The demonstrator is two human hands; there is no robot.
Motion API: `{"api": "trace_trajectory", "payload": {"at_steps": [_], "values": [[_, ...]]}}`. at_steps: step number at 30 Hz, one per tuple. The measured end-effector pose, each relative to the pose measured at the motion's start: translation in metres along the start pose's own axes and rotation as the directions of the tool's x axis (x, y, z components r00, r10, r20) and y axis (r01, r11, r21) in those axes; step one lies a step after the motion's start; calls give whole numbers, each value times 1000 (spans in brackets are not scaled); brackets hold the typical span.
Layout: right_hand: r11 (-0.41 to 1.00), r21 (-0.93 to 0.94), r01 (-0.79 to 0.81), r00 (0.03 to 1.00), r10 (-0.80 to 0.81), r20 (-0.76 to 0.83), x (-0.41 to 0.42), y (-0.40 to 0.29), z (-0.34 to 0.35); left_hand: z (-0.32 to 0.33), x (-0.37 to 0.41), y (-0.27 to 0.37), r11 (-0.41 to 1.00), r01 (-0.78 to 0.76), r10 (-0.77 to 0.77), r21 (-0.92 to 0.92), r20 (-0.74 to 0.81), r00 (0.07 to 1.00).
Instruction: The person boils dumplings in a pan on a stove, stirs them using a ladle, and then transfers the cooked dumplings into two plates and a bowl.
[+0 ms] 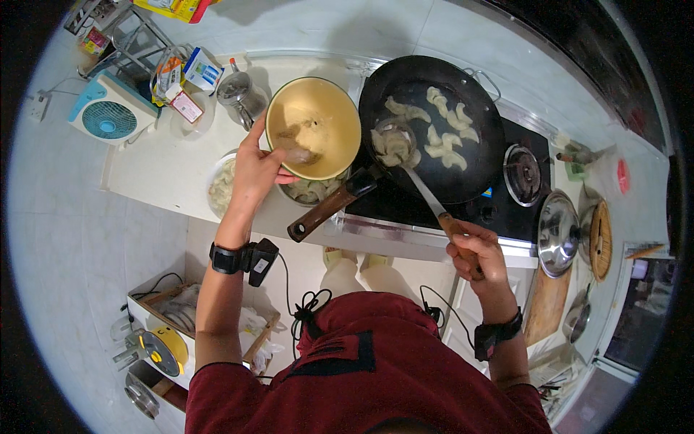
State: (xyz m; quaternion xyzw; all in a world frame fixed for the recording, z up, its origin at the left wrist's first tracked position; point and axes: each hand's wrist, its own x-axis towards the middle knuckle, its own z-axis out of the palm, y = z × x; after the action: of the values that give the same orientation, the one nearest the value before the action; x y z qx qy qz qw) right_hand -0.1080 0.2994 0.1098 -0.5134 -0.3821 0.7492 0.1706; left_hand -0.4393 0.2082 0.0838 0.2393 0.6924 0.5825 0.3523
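Observation:
My left hand (261, 163) grips the rim of a yellow bowl (320, 116), which is tilted so its inside shows. Low in the bowl is a translucent patch, too unclear to name. A metal ladle (425, 187) is in my right hand (477, 252), held by its wooden handle. Its scoop rests in a black wok (482, 168) and carries several dumplings (393, 146). More dumplings (447, 149) lie spread over the wok's base. The wok's brown handle (325, 210) points towards me, left of the ladle.
Below the bowl are a container of dumplings (312, 190) and a white bowl of pale food (221, 187), both partly covered. A glass oil pot (241, 97) and a blue fan (110, 116) stand left. Right of the stove (520, 133) is a metal lid (556, 233).

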Motion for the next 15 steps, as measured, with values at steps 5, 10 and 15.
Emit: {"api": "trace_trajectory", "payload": {"at_steps": [5,10,15], "values": [[998,-11,68,997,-67,44,-22,-35,5,-2,6,4,998,52,-51,-34,40,998],[987,-18,158,986,-156,55,-40,-59,23,4,14,2,996,73,-67,-60,94,993],[982,-72,175,977,-164,138,-31,-51,34,11,19,4,992,86,-72,-88,155,985]]}}
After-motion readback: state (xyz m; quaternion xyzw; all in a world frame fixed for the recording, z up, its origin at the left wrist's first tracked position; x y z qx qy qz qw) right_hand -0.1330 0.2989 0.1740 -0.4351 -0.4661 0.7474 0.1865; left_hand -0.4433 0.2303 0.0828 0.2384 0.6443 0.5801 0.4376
